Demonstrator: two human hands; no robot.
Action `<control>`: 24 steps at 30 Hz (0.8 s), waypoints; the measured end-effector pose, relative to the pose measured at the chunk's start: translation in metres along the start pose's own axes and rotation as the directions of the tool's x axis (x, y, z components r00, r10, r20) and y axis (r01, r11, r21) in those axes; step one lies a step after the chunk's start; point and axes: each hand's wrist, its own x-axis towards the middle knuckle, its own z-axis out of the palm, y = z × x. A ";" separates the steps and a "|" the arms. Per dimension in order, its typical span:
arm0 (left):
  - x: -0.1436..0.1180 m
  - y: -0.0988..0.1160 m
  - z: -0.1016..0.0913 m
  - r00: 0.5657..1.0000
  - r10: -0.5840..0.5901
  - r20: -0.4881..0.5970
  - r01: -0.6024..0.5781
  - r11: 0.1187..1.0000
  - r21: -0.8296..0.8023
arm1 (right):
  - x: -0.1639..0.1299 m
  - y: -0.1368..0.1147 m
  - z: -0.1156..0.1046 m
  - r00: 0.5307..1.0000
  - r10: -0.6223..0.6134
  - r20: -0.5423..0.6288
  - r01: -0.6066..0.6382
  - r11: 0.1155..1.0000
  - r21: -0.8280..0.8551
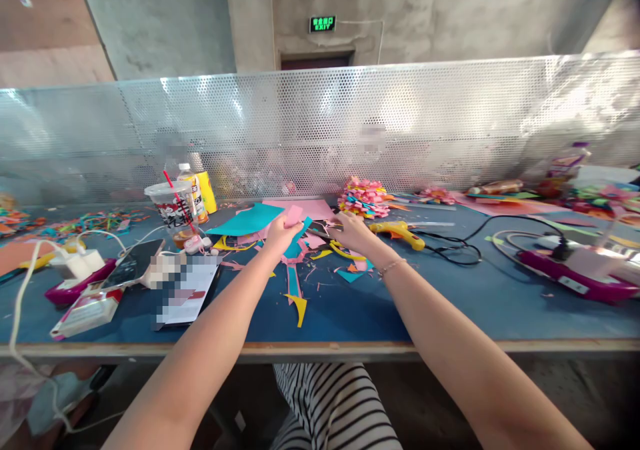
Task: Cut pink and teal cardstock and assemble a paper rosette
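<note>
Thumb and fingers of our left hand (281, 238) pinch a small pink paper piece (294, 215), held just above the clutter in the middle of the table (360, 313). A teal strip (305, 227) slants out close beside it, and we cannot tell whether the same pinch takes that in too. Our right hand (354, 234) is low at 3 o'clock from the left, fingers bent and mostly hidden from us; a dark narrow thing (323, 233) shows at its fingertips, but we cannot tell whether they close on it.

We judge that a light pinch near the edge serves best, since thin paper creases easily, and that the working edge should face the right hand, with our left fingertips well back from it.

From the gap between our hands, a pink sheet (317, 207) lies at 12 o'clock and a teal sheet (249, 221) at 10; we would avoid leaning on either. A bundle of coloured strips (363, 199) sits at 1 o'clock. The yellow glue gun (400, 231) lies at 3, just beyond our right hand, so we should mind that wrist. A yellow scrap (301, 309) at 6 could snag a sleeve-free forearm little, yet brushing it aside gives cleaner room.
</note>
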 end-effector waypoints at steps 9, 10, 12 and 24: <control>-0.010 0.009 0.011 0.983 -0.074 0.170 0.089 0.993 -0.080 | 0.000 -0.016 0.018 0.998 -0.033 0.047 -0.009 0.724 0.690; -0.010 0.009 0.012 0.977 -0.117 0.180 0.143 0.979 -0.143 | 0.001 -0.015 0.017 0.998 -0.018 0.053 -0.024 0.717 0.697; -0.009 0.010 0.013 0.957 -0.208 0.205 0.260 0.925 -0.278 | 0.001 -0.014 0.014 0.999 0.009 0.044 -0.038 0.693 0.720; -0.016 0.026 0.007 0.765 -0.368 0.529 0.625 0.625 -0.468 | -0.004 -0.023 0.006 0.927 -0.257 -0.272 0.355 0.832 0.427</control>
